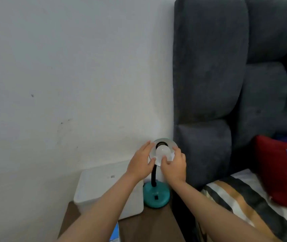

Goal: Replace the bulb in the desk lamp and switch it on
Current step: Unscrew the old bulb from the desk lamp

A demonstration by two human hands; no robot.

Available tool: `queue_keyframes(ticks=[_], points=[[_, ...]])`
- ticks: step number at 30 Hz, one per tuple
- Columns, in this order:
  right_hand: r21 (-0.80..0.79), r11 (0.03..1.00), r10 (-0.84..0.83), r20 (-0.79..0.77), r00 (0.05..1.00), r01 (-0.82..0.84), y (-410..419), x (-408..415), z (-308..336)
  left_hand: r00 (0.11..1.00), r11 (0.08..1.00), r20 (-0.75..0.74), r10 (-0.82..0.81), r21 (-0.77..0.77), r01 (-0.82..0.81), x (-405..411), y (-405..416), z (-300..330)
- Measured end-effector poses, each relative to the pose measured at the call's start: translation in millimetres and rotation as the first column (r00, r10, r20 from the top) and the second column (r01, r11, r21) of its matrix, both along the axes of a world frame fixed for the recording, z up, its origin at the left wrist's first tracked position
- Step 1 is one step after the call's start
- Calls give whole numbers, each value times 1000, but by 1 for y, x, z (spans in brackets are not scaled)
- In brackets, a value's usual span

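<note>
A desk lamp with a round teal base (156, 196) and a black gooseneck stands on a brown bedside table (148, 227). Its pale shade (167, 142) is tilted up to face me. A white bulb (162, 151) sits in the black socket at the shade's centre. My left hand (142, 162) holds the left rim of the shade, with the fingers spread along it. My right hand (175, 165) has its fingertips closed around the lower right of the bulb. The bulb is unlit. A small black switch (156, 197) shows on the base.
A white box (97, 186) stands on the table left of the lamp, against the white wall. A dark grey padded headboard (209, 84) rises close to the lamp's right. A bed with a striped cover (240, 203) and a red pillow (278, 170) lies at the right.
</note>
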State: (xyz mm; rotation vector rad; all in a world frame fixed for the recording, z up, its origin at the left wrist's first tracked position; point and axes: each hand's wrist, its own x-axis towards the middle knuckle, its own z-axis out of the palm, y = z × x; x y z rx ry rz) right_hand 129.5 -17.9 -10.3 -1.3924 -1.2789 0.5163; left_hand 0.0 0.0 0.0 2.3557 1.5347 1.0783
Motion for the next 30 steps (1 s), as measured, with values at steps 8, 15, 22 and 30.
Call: queue_keyframes(ticks=[8,15,22,30], points=[[7,1000,9,-38,999,-9,23,-11,-11,985,996,173,29,77,-42,0,27,-11],[29,1000,6,-38,999,-5,28,-11,-16,971,992,240,6,122,-36,-2,34,-18],[50,999,8,-46,999,-6,34,-11,-17,959,994,283,-8,103,-22,-4,32,-16],[58,998,-5,261,965,-11,33,-8,-23,963,995,268,-25,105,-3,-3,31,-15]])
